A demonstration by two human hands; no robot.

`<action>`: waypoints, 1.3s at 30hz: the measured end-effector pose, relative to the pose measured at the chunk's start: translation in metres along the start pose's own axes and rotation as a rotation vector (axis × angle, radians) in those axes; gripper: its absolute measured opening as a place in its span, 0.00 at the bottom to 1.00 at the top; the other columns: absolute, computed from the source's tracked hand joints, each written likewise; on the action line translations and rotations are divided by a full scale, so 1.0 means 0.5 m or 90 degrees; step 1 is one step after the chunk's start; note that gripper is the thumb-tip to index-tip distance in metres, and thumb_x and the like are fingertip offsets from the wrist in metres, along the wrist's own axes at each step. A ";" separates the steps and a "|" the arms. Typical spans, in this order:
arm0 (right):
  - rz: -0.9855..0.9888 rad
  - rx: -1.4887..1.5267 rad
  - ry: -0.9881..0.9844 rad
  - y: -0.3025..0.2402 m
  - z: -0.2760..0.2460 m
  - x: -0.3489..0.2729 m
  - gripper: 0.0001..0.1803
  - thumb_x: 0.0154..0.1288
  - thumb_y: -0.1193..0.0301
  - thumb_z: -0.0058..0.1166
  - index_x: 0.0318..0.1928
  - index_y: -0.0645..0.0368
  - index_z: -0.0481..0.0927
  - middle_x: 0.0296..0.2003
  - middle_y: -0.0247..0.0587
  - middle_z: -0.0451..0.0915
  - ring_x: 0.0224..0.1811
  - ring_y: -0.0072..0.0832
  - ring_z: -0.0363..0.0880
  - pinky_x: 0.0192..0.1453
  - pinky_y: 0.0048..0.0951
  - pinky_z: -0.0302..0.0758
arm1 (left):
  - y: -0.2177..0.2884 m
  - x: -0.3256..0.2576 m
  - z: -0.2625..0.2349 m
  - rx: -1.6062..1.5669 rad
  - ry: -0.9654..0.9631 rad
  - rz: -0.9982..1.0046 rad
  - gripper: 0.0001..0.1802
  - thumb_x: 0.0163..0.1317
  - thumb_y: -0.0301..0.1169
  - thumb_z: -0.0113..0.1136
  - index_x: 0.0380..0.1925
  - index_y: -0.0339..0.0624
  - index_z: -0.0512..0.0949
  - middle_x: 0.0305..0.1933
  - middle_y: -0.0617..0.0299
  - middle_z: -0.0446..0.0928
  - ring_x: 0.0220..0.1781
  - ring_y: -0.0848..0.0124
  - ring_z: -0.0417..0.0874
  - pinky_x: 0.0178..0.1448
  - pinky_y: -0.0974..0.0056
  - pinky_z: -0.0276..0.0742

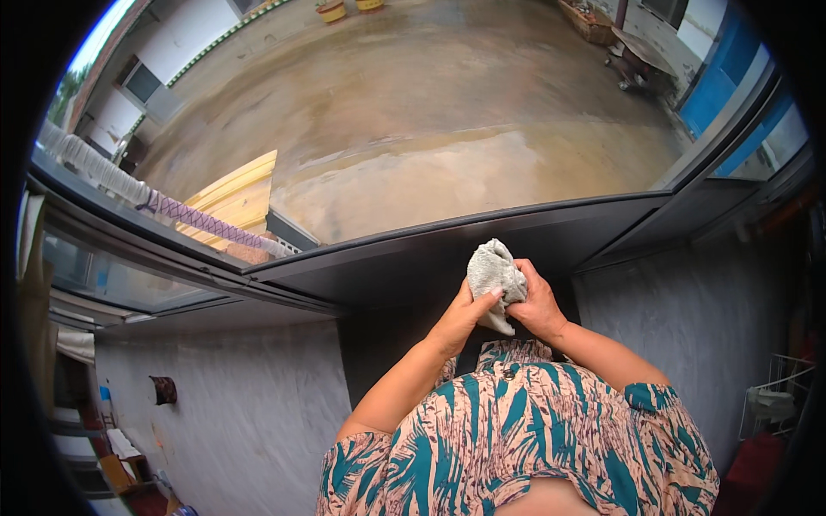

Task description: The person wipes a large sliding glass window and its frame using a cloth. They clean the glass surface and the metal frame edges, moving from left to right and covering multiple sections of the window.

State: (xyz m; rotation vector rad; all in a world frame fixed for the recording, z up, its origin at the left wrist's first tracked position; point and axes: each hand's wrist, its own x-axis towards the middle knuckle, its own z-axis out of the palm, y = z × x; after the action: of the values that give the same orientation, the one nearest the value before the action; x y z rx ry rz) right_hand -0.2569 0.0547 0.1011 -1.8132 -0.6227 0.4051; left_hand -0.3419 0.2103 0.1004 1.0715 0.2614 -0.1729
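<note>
A bunched, off-white cloth point(494, 268) is held between my two hands in front of my body, with a corner of it hanging below. My left hand point(465, 311) grips its left side, thumb laid across the fabric. On the other side my right hand point(539, 305) has its fingers closed round the cloth's edge. Both hands are close to a dark window sill point(447, 243). Parts of the fingers are hidden behind the fabric.
Beyond the sill lies a wet, brown courtyard floor point(413, 112). A yellow corrugated panel point(237, 191) and a wrapped pole point(198, 218) stand outside at left. Yellow flower pots point(330, 11) are far off. A white wire rack point(772, 402) is at right, over a grey floor point(249, 387).
</note>
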 end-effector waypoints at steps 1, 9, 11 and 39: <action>-0.006 -0.014 0.038 -0.004 -0.012 0.007 0.28 0.44 0.77 0.63 0.50 0.58 0.71 0.42 0.48 0.78 0.47 0.42 0.80 0.53 0.35 0.75 | 0.007 -0.006 -0.002 -0.024 0.003 -0.007 0.34 0.70 0.39 0.56 0.71 0.42 0.56 0.64 0.57 0.68 0.65 0.68 0.70 0.68 0.59 0.67; -0.170 -0.358 0.476 0.086 -0.247 0.048 0.35 0.50 0.71 0.70 0.57 0.65 0.67 0.57 0.54 0.67 0.61 0.49 0.68 0.66 0.40 0.66 | -0.012 -0.099 -0.185 -0.046 0.472 0.102 0.24 0.71 0.34 0.54 0.64 0.36 0.68 0.65 0.51 0.71 0.61 0.66 0.77 0.61 0.63 0.74; -0.065 -0.354 0.560 0.103 -0.300 0.038 0.39 0.53 0.69 0.71 0.61 0.67 0.65 0.57 0.57 0.67 0.61 0.51 0.68 0.67 0.42 0.64 | -0.003 -0.136 -0.223 -0.041 0.555 0.133 0.22 0.72 0.32 0.54 0.63 0.37 0.69 0.62 0.54 0.73 0.57 0.68 0.78 0.59 0.65 0.75; -0.384 -0.231 0.129 -0.029 0.091 0.070 0.47 0.39 0.75 0.77 0.61 0.57 0.64 0.57 0.55 0.66 0.58 0.56 0.71 0.60 0.44 0.75 | 0.192 -0.195 -0.381 0.193 0.860 0.601 0.12 0.77 0.36 0.47 0.44 0.37 0.67 0.34 0.64 0.71 0.32 0.77 0.72 0.47 0.66 0.74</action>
State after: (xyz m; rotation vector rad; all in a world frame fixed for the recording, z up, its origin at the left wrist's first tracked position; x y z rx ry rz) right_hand -0.2572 0.1141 0.1013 -1.8597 -1.1031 -0.3125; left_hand -0.4339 0.4246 0.1235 1.3675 0.9036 1.4481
